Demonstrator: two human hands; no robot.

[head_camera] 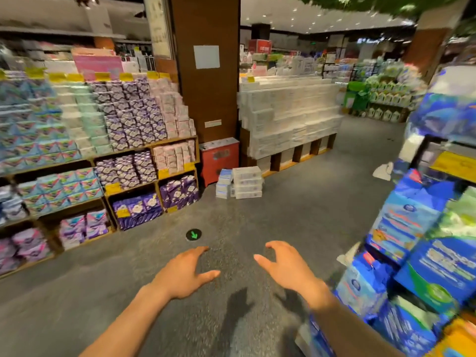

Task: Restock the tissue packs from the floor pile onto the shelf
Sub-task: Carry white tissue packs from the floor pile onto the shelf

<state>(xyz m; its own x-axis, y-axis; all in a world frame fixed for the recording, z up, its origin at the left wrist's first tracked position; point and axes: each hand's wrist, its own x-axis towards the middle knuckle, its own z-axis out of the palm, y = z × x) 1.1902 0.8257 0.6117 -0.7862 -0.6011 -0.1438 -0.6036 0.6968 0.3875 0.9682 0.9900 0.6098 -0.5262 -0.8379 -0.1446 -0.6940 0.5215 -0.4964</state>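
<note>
Approach step, I reckon: nothing in hand yet. The floor pile [240, 182] of tissue packs sits well ahead of me, at the foot of the brown pillar [206, 86], just beside the red cabinet [219, 161]. Next move needs a walk fwd, then a crouch & a two-handed grab off the top. Left hand [185, 274] & right hand [286, 266] reach out front over bare floor, palms facing in, fingers spread wide & loosely bent, holding nothing. Probable target is the shelf [288, 117] w/ white packs, right of the pillar
</note>
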